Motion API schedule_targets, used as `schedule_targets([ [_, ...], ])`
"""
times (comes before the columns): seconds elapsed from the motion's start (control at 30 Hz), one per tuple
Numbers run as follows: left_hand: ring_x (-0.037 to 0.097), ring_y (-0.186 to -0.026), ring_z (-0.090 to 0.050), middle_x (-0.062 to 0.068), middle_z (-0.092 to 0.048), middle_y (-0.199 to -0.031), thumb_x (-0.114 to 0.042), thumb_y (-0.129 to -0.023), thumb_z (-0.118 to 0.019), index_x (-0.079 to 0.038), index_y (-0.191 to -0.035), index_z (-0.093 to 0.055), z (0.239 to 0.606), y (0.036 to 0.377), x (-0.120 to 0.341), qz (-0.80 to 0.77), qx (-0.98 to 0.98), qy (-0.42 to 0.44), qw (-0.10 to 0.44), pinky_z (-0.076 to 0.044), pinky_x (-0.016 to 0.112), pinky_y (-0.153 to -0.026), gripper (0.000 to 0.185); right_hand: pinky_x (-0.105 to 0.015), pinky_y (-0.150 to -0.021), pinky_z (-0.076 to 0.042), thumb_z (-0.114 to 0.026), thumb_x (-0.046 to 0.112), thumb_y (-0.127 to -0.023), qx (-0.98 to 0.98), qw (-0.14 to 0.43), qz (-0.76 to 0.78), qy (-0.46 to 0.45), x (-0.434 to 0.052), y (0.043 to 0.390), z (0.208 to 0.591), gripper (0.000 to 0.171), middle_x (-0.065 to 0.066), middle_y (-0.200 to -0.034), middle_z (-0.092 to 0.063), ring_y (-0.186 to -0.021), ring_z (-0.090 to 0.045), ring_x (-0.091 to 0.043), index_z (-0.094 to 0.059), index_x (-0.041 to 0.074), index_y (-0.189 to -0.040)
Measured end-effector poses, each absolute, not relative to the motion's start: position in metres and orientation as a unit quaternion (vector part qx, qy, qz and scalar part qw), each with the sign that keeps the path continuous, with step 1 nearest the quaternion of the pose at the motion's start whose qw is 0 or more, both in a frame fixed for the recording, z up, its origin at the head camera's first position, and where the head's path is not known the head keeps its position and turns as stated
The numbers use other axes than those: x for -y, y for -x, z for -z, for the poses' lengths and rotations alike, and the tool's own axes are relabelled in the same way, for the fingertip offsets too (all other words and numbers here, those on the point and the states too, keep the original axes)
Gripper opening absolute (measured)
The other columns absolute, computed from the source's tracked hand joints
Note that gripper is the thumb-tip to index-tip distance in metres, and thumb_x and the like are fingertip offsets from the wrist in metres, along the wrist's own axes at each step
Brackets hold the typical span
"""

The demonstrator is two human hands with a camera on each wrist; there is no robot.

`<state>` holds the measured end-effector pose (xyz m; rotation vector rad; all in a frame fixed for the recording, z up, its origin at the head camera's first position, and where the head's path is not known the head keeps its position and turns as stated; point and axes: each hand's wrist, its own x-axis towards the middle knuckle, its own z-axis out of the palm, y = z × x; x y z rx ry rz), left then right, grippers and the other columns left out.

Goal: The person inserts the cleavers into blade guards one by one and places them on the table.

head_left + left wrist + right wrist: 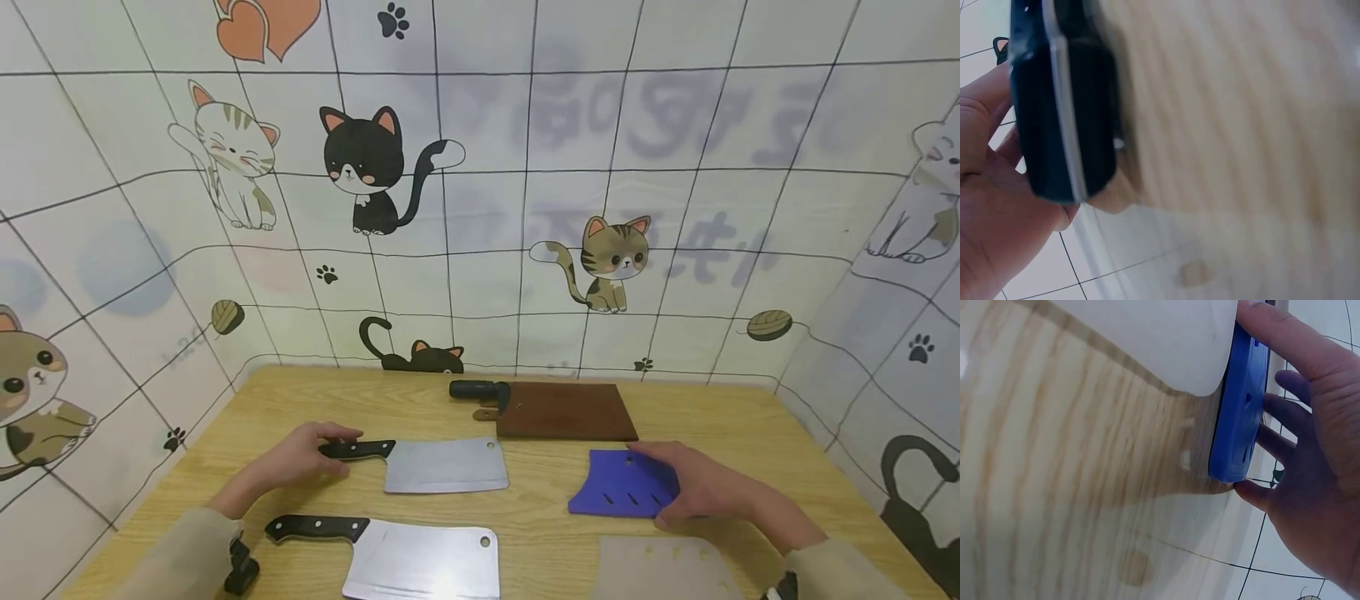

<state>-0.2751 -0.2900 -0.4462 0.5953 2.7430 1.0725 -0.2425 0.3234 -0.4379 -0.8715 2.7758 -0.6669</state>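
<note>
In the head view my left hand (313, 454) holds the black riveted handle of the farther cleaver (447, 465), thumb on the near side and fingers on the far side. The handle's butt end fills the left wrist view, with my palm beside it. My right hand (703, 482) spans the right end of a blue plastic knife sheath (617, 486) with slots, thumb at one edge and fingertips at the other. A second cleaver (423, 560) with a black handle lies nearer, and a whitish sheath (663, 568) of similar kind lies below the blue one.
At the back of the wooden table (360, 400) lies a brown cleaver sheath (566, 411) with a black handle (474, 389) at its left end. A cat-patterned tile-print covering (487, 200) rises behind the table and along both sides.
</note>
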Motion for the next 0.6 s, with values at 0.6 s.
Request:
schedule_targets([
  [0.6,0.025,-0.104,-0.058,0.006,-0.068,-0.114,-0.006,-0.083,-0.082,-0.007,-0.117,-0.076,0.4484,0.2855,0.2791,-0.342,-0.916,-0.201,0.066,-0.048,0.044,-0.09,0.034,-0.059,-0.099,-0.041,-0.092,0.041,-0.072,-0.914,0.087,0.222,0.328,-0.3311,0.2443,0.4379,0.096,-0.027,-0.148,-0.047,-0.133,-0.041,-0.055,-0.049,0.005,-0.15],
])
